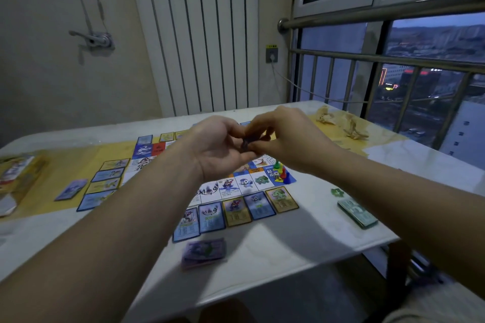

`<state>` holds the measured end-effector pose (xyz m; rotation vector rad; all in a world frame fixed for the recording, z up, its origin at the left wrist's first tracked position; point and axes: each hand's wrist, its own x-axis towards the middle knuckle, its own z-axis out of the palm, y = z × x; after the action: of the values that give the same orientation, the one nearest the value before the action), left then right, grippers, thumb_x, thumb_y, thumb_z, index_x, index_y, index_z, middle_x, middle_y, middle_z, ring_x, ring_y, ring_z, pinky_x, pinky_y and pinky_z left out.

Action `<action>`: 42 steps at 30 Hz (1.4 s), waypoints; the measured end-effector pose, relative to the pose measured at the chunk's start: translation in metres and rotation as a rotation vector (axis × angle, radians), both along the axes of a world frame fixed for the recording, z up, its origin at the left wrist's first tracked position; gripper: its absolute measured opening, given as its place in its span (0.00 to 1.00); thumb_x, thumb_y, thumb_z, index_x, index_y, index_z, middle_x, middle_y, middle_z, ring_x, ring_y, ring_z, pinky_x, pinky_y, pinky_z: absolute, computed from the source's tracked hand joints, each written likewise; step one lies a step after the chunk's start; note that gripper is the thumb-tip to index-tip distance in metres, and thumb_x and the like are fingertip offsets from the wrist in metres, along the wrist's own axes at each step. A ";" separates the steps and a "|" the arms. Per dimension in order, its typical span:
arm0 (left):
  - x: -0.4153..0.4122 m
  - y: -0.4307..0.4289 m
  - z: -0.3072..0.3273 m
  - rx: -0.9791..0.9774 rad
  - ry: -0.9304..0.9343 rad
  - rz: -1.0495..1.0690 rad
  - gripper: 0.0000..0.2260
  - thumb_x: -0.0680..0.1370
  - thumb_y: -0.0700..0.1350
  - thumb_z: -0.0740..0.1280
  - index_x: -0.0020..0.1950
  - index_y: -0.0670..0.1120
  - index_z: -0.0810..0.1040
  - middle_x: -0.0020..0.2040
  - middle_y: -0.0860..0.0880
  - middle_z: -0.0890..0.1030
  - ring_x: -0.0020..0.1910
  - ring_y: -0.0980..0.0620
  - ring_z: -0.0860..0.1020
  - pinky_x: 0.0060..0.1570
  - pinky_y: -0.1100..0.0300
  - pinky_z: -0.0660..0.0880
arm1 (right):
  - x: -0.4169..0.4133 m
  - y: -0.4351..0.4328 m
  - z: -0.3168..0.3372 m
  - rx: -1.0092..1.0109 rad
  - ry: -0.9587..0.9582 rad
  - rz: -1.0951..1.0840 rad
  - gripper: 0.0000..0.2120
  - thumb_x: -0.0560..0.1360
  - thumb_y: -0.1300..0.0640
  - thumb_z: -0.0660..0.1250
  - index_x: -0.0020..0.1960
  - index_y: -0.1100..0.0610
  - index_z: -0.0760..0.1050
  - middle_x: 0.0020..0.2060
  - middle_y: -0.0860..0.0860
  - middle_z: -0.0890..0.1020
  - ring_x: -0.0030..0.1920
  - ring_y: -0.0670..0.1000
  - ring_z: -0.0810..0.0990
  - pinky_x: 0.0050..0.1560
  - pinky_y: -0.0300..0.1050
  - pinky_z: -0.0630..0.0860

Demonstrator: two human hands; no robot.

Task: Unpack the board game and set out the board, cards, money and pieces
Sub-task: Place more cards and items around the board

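Fingers [252, 136] around one dark piece [245, 145]

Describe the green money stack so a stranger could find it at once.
Start at the white table and go to its edge on the window side, past the game board. The green money stack lies there alone, right of the card row; the other loose stack is purple.

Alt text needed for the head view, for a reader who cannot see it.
Left hand and right hand meet over the game board, pinching a small dark piece. Cards line the board's edges; a green stack of money lies to the right.
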<state>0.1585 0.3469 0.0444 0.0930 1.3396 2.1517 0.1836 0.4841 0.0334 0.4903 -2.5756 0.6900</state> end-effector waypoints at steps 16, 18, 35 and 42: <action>-0.014 0.053 -0.049 -0.438 0.341 -0.062 0.17 0.79 0.34 0.55 0.62 0.47 0.74 0.53 0.51 0.80 0.50 0.54 0.79 0.51 0.58 0.74 | -0.011 0.146 -0.025 -0.339 -0.483 -0.313 0.04 0.68 0.64 0.75 0.42 0.59 0.81 0.38 0.58 0.84 0.35 0.48 0.79 0.39 0.40 0.76; -0.015 0.075 -0.058 -0.634 0.590 -0.121 0.17 0.79 0.35 0.58 0.65 0.47 0.74 0.54 0.52 0.80 0.50 0.56 0.79 0.49 0.61 0.74 | -0.011 0.166 -0.028 -0.303 -0.590 -0.325 0.03 0.69 0.66 0.73 0.43 0.62 0.81 0.40 0.58 0.84 0.33 0.46 0.78 0.34 0.35 0.75; -0.037 0.164 -0.102 -1.255 1.267 -0.426 0.17 0.80 0.41 0.58 0.67 0.52 0.74 0.66 0.53 0.75 0.65 0.53 0.71 0.63 0.54 0.70 | -0.022 0.197 -0.067 0.197 -0.662 -0.330 0.10 0.74 0.57 0.70 0.55 0.51 0.81 0.44 0.44 0.80 0.39 0.39 0.74 0.37 0.31 0.67; -0.044 0.189 -0.100 -1.191 1.218 -0.393 0.16 0.80 0.40 0.59 0.65 0.50 0.76 0.63 0.51 0.77 0.60 0.53 0.75 0.57 0.61 0.72 | -0.034 0.231 -0.047 0.376 -0.758 -0.423 0.20 0.71 0.58 0.73 0.62 0.54 0.76 0.53 0.48 0.80 0.48 0.48 0.78 0.41 0.34 0.72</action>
<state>0.1147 0.5355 -0.0556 1.1555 2.6919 0.5562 0.1495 0.7155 -0.0138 -0.2880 -3.3806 0.2541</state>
